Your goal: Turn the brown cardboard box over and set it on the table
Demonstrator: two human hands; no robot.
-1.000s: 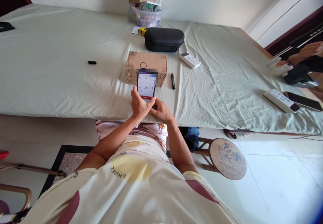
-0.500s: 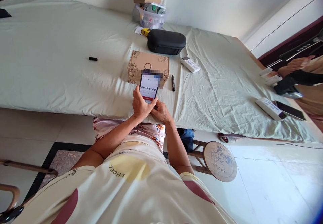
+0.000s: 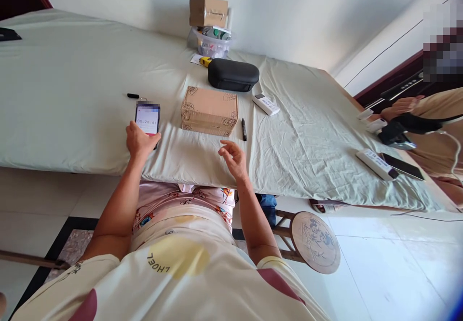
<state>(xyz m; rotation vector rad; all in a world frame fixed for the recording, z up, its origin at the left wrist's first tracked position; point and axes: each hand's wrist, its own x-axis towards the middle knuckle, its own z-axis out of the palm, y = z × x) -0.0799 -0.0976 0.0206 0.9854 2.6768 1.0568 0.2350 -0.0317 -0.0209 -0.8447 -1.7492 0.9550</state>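
My left hand grips a phone by its lower edges, left of the box. Timer digits show on its bright screen, and a ring sticks out behind its top edge. My right hand is empty, its fingers apart and slightly curled over the near part of the table. Just beyond it sits a closed cardboard box with black scribbles at its corners. A black marker lies right of the box. The small black marker cap is beyond the phone.
Behind the box are a black hard case, a yellow tape measure and a plastic basket under another carton. White devices lie to the right. Another person's hand shows at far right. A round stool stands below.
My left hand has carried the phone leftward, away from the front of the box. My right hand has let go of the phone and opened. The view has shifted slightly.
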